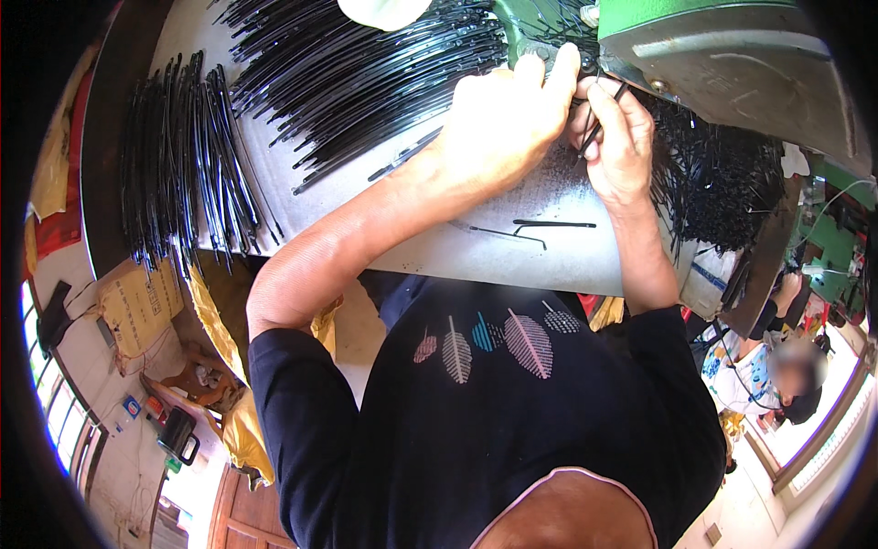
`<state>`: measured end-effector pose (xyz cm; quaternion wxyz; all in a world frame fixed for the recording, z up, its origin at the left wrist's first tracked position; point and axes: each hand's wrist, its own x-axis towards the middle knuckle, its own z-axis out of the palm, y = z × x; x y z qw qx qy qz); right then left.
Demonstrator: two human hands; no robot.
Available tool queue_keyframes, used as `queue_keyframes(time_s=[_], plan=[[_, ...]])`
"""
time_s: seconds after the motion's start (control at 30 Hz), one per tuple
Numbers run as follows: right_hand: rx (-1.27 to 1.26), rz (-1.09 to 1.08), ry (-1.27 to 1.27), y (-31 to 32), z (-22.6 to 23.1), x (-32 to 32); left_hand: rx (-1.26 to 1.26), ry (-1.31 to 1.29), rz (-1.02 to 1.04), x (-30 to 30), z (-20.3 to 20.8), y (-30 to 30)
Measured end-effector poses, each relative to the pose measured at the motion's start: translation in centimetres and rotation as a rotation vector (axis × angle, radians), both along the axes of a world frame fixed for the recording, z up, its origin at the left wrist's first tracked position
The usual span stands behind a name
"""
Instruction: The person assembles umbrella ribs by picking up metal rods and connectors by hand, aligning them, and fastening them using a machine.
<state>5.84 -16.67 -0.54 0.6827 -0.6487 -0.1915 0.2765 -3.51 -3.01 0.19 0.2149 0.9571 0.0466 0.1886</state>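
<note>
At the edge of a green machine (695, 55), both hands work close together. My left hand (503, 114) reaches in from the left, its fingers bent together against the machine's small metal part; what they grip is hidden. Close on its right, my right hand (620, 137) pinches a thin black rod (593, 135), which slants down between its fingers. To the left of my left hand lies a broad heap of slim, glossy black rods (366, 87) with flattened ends. Two loose bent black rods (553, 225) rest on the metal tabletop (439, 247) below the hands.
Another bundle of black rods (183, 156) overhangs the table's left edge. A tangled pile of black pieces (718, 174) lies right of my right hand. A pale round object (384, 9) sits at the top. Another person (764, 375) is at the far right, near green machinery.
</note>
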Motion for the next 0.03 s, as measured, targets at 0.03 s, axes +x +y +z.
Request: queue_keyframes(time_s=[0.03], plan=[[0.0, 0.0, -0.001, -0.1, 0.04, -0.04, 0.023, 0.055, -0.022, -0.08, 0.61, 0.12]])
